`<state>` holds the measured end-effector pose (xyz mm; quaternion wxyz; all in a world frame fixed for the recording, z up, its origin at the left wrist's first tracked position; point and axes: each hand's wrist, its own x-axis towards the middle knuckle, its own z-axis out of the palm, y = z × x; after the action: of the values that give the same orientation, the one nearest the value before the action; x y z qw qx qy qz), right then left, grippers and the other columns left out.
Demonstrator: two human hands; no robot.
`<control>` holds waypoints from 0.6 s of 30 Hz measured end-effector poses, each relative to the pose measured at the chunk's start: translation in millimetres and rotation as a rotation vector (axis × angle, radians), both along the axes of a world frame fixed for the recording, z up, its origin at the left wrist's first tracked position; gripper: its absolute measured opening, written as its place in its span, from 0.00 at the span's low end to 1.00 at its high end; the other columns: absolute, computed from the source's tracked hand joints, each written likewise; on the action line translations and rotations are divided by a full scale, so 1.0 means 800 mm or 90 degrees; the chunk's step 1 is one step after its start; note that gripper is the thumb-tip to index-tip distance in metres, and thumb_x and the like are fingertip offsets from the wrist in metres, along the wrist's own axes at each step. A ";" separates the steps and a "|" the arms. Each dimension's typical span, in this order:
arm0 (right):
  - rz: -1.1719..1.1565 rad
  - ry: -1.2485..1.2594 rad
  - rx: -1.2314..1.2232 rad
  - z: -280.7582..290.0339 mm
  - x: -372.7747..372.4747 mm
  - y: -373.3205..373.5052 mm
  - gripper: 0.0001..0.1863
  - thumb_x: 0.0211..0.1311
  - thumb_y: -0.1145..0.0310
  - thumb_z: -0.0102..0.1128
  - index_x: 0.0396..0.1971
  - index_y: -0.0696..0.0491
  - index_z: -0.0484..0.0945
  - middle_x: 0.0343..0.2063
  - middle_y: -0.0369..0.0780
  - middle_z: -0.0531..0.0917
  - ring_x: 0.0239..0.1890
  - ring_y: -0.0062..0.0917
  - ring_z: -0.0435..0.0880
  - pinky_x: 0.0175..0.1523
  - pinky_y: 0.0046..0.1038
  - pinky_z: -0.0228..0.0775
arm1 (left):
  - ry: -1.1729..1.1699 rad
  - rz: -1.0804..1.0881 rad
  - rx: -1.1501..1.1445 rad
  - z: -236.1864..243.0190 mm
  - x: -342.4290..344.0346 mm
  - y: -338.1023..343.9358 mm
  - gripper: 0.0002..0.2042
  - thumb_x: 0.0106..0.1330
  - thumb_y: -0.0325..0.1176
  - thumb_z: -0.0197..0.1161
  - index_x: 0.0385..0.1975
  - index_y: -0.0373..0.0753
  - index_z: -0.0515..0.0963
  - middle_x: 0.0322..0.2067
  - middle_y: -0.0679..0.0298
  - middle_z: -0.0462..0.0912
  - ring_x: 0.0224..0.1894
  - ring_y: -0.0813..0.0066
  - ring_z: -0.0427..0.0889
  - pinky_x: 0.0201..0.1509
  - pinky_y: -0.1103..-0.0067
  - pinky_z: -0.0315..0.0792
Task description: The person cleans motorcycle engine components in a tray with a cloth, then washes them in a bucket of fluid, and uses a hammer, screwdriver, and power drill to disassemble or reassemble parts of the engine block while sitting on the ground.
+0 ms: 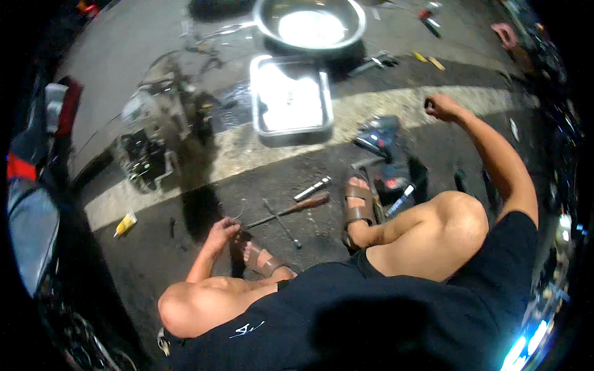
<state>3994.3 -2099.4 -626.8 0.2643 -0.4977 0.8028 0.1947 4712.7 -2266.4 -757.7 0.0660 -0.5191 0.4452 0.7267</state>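
My left hand (223,235) hangs low beside my left sandal, its fingers drawn together near the shaft tip of a long screwdriver (317,200) with a reddish-brown handle. Whether anything is pinched there is too small to tell. A thin metal rod tool (284,227) crosses the screwdriver on the ground. My right hand (444,108) reaches out to the right, fingers curled around something small and dark that I cannot make out. Between my feet and that hand lie a dark cordless power tool (378,133), a silver cylinder (312,188) and a blue-and-white tube (401,200).
A greasy engine (145,154) stands at the left. Ahead are a shiny metal tray (257,93) and a round metal basin (260,21), with a wrench-like tool (374,63) beside them. A yellow tube (125,224) lies at the left; cluttered dark parts line the right edge.
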 end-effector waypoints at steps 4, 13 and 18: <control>-0.052 0.031 -0.095 -0.100 -0.012 -0.057 0.18 0.56 0.61 0.61 0.45 0.52 0.77 0.42 0.46 0.81 0.48 0.41 0.79 0.53 0.39 0.71 | -0.075 -0.128 -0.297 0.078 0.045 -0.067 0.10 0.63 0.34 0.62 0.39 0.35 0.79 0.28 0.67 0.80 0.27 0.79 0.75 0.30 0.79 0.71; -0.040 0.150 -0.278 -0.287 -0.068 -0.196 0.18 0.61 0.69 0.54 0.53 0.47 0.73 0.51 0.44 0.73 0.51 0.44 0.76 0.53 0.44 0.73 | -0.424 -0.113 -0.263 0.264 0.091 -0.058 0.12 0.64 0.36 0.61 0.40 0.32 0.78 0.27 0.60 0.82 0.27 0.76 0.79 0.31 0.79 0.74; 0.040 0.188 -0.255 -0.302 -0.119 -0.206 0.19 0.63 0.72 0.46 0.53 0.45 0.75 0.46 0.45 0.75 0.47 0.43 0.78 0.50 0.43 0.74 | -0.264 -0.333 -0.290 0.239 -0.005 -0.021 0.20 0.62 0.40 0.63 0.50 0.34 0.76 0.41 0.52 0.83 0.44 0.61 0.83 0.48 0.70 0.75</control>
<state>3899.1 -2264.3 -868.7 0.0337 -0.5310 0.8394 0.1106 4708.7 -2283.2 -566.8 0.2205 -0.5254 0.6890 0.4478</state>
